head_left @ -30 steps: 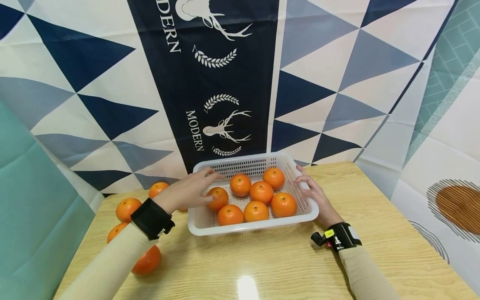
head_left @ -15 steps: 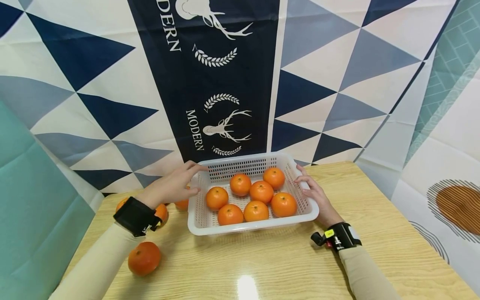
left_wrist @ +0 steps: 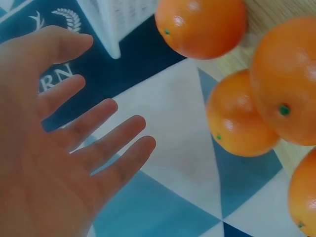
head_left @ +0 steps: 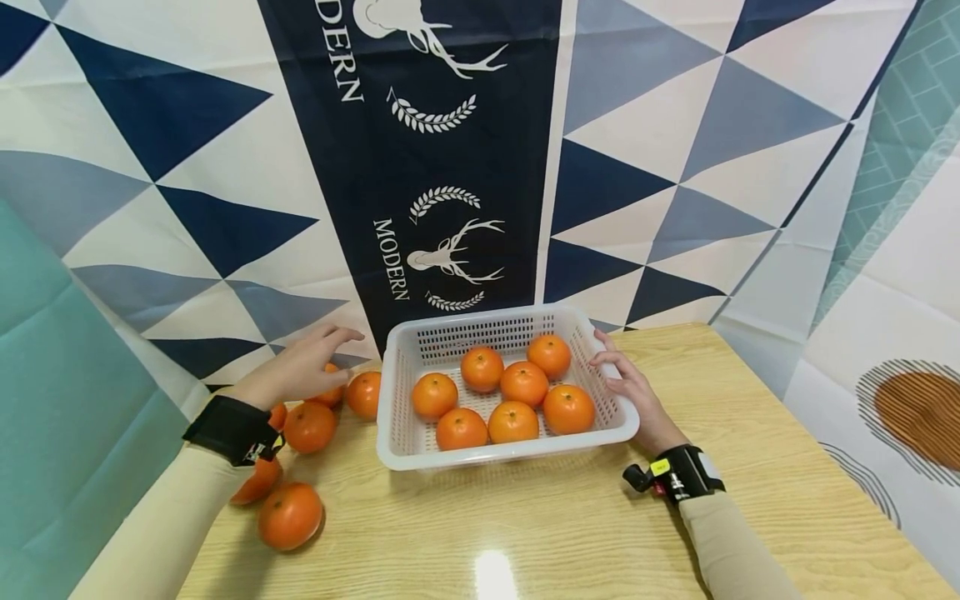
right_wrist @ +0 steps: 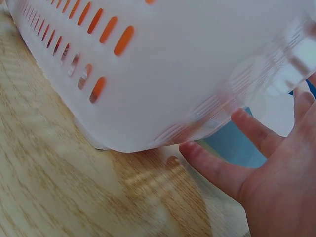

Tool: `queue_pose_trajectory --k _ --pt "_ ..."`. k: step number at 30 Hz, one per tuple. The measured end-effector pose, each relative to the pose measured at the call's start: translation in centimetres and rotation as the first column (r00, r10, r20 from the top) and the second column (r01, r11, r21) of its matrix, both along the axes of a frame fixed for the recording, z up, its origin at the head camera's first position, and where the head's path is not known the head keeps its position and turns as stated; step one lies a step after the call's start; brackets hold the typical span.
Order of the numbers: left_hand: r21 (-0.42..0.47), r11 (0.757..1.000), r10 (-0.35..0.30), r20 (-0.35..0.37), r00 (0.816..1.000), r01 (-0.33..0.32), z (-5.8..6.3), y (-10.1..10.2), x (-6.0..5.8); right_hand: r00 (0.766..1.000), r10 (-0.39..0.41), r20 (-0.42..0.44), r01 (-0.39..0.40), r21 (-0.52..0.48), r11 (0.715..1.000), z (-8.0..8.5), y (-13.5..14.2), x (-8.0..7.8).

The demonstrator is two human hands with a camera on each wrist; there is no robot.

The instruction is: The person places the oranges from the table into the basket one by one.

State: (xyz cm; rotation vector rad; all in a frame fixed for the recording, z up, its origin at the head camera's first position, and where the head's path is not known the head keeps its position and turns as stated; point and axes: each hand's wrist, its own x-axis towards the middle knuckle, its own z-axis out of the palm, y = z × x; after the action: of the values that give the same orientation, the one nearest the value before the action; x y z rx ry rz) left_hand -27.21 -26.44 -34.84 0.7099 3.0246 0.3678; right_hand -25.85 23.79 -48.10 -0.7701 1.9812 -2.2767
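Observation:
A white plastic basket with slotted walls holds several oranges. My right hand grips its right rim, fingertips over the edge; in the right wrist view, fingers touch the outer wall. To the left of the basket, my left hand hovers over loose oranges, holding nothing. Its fingers are spread and nearly straight in the left wrist view, apart from the nearby oranges. One orange lies beside the basket's left wall, and another lies nearer the front. My left hand and wrist partly hide some of these.
Everything stands on a light wooden table. Directly behind the basket rises a patterned cloth backdrop. Teal cloth borders the table's left side, and a pale patterned cloth its right.
My left hand has moved left, out from above the basket to over the loose oranges, leaving the orange at the basket's left side in place. The right hand and the basket have stayed still.

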Motion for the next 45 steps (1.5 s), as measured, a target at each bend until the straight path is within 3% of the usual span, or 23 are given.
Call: queue_pose_trajectory --k 17,27,35,39,45 --pt "-0.057 0.998 -0.018 0.111 0.994 0.025 -3.2 0.2 -0.2 1.0 0.003 0.003 -0.003 0.002 1.0 -0.2 0.2 0.1" --pt "-0.077 0.997 -0.009 0.157 0.988 0.021 -4.4 1.2 -0.8 1.0 0.0 0.009 0.0 -0.003 1.0 -0.1 0.1 0.1" --pt "-0.077 0.995 -0.056 0.163 0.985 0.069 -5.2 1.8 -1.4 1.0 -0.01 0.02 0.01 0.009 1.0 -0.2 0.2 -0.2" --pt "-0.095 0.994 -0.037 0.184 0.982 0.055 -5.6 1.9 -1.6 1.0 -0.005 0.013 0.005 0.005 1.0 -0.1 0.1 -0.2" --pt "-0.124 0.991 -0.028 0.153 0.988 0.048 -6.0 2.0 -1.8 1.0 -0.007 0.009 0.007 0.012 1.0 -0.1 0.1 -0.2"
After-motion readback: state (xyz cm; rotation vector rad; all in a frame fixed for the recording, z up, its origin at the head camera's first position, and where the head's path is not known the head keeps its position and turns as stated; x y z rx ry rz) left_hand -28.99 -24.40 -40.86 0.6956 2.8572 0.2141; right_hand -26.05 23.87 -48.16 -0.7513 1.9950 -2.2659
